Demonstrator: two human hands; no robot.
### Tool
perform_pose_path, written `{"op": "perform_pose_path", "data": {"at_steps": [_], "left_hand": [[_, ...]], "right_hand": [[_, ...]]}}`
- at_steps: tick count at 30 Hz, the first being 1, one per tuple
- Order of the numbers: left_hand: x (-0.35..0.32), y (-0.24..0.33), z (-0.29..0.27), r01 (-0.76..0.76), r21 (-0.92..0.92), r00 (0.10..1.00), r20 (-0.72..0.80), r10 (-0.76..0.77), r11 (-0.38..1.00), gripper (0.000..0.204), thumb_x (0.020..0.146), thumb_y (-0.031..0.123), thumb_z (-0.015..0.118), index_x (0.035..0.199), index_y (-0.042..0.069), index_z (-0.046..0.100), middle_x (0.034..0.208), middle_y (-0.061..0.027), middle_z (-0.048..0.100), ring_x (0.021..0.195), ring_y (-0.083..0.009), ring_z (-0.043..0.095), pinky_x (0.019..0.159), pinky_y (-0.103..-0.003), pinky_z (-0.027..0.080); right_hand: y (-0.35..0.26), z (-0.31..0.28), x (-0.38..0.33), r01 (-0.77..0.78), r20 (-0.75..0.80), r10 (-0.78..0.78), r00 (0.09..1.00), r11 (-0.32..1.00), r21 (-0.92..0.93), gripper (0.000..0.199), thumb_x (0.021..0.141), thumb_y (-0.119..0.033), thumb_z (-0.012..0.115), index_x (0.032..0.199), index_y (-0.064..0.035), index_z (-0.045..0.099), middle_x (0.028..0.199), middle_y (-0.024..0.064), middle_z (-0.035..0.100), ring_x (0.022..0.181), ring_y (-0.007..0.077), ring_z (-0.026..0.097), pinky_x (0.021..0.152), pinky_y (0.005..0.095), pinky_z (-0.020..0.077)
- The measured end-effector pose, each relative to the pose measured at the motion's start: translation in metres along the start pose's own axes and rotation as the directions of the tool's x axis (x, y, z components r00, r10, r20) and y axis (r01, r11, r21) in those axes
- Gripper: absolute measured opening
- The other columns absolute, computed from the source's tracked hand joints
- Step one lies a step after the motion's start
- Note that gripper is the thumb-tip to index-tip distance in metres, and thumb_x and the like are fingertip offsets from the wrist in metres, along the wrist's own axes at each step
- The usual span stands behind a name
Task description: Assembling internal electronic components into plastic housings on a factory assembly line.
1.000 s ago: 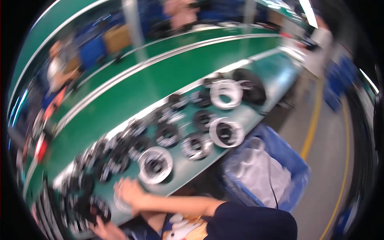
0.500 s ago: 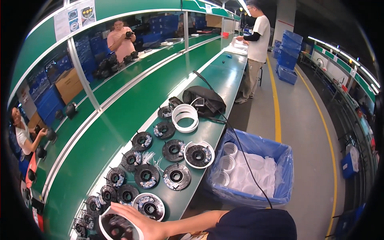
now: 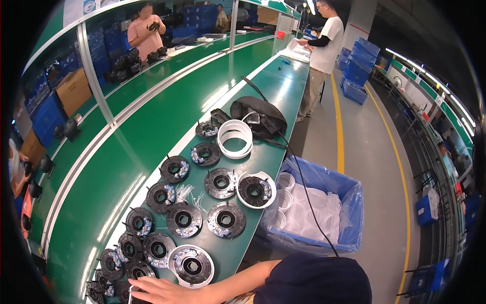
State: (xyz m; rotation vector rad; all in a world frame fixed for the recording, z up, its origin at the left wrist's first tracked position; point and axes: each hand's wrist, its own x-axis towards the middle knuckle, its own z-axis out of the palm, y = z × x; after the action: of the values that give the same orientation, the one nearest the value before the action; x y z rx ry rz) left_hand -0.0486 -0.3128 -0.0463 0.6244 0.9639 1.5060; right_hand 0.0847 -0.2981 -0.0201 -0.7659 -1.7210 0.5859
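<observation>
Resting at the lower edge of our view, our right hand [image 3: 164, 293] spreads its fingers over a thin white curved rim [image 3: 130, 293], partly cut off by the frame; we cannot tell how firmly its grip closes there, nor how our out-of-view left hand stands. Just beyond our knuckles, a black round plastic disc [image 3: 192, 266] sits inside a notched white plastic ring [image 3: 212, 268] on the green-topped table [image 3: 223, 249]. To its left we see prong-edged black discs with blue-and-white circuit boards [image 3: 130, 247] crowded together. On the floor to our right stands a blue plastic bin [image 3: 349, 195], lined with clear plastic and holding white pieces. Farther up the table, thin white strips [image 3: 185, 196] lie among the discs, and two overlapping white plastic rings [image 3: 235, 153] lie just beside a soft black bag [image 3: 263, 114]. Beyond, across a long green flat surface [image 3: 152, 142], we see a person in a pink top [image 3: 144, 38] holding a dark object; a person in a white top [image 3: 329, 40] stands beside the table's far end.
</observation>
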Motion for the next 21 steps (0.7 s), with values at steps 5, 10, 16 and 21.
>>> {"op": "perform_pose_path", "data": {"at_steps": [5, 10, 16, 21], "left_hand": [[0.0, -0.001, -0.002, -0.079, 0.09, 0.997, 0.035, 0.076, 0.993, 0.073, 0.077, 0.055, 0.032, 0.129, 0.004, 0.025, 0.132, -0.017, 0.028, 0.121, -0.0345, 0.026, 0.1, -0.042, 0.026], [-0.001, -0.007, -0.007, -0.157, 0.179, 0.987, 0.057, 0.149, 0.971, 0.073, 0.077, 0.055, 0.032, 0.129, 0.004, 0.025, 0.132, -0.0167, 0.028, 0.121, -0.0345, 0.027, 0.1, -0.043, 0.026], [-0.006, -0.019, -0.004, -0.258, 0.295, 0.966, 0.086, 0.243, 0.92, 0.073, 0.077, 0.055, 0.032, 0.129, 0.005, 0.025, 0.132, -0.0164, 0.029, 0.121, -0.0345, 0.027, 0.099, -0.043, 0.026], [-0.011, -0.027, -0.006, -0.333, 0.396, 0.943, 0.141, 0.301, 0.856, 0.073, 0.077, 0.054, 0.032, 0.129, 0.005, 0.024, 0.132, -0.0161, 0.029, 0.121, -0.0344, 0.028, 0.099, -0.043, 0.026]], "right_hand": [[0.003, -0.002, 0.001, -0.002, 0.037, 0.002, 0.999, 1.0, -0.021, 0.091, 0.05, -0.044, 0.071, 0.121, -0.0013, 0.034, 0.124, 0.0249, 0.032, 0.112, 0.04, 0.031, 0.094, 0.0462, 0.0262], [0.004, -0.005, 0.003, 0.014, 0.077, -0.013, 0.997, 1.0, -0.017, 0.091, 0.051, -0.044, 0.07, 0.121, -0.0016, 0.033, 0.124, 0.0251, 0.032, 0.112, 0.0406, 0.031, 0.092, 0.0473, 0.0274], [0.009, -0.01, 0.001, 0.066, 0.178, -0.064, 0.982, 0.998, -0.005, 0.095, 0.05, -0.047, 0.071, 0.124, -0.0043, 0.031, 0.126, 0.0242, 0.03, 0.114, 0.0396, 0.03, 0.092, 0.0475, 0.0258], [0.013, -0.019, 0.005, -0.015, 0.158, -0.016, 0.987, 0.98, 0.197, 0.106, 0.041, -0.047, 0.077, 0.123, 0.0008, 0.031, 0.126, 0.0219, 0.033, 0.117, 0.0359, 0.029, 0.096, 0.0418, 0.0239]]}}
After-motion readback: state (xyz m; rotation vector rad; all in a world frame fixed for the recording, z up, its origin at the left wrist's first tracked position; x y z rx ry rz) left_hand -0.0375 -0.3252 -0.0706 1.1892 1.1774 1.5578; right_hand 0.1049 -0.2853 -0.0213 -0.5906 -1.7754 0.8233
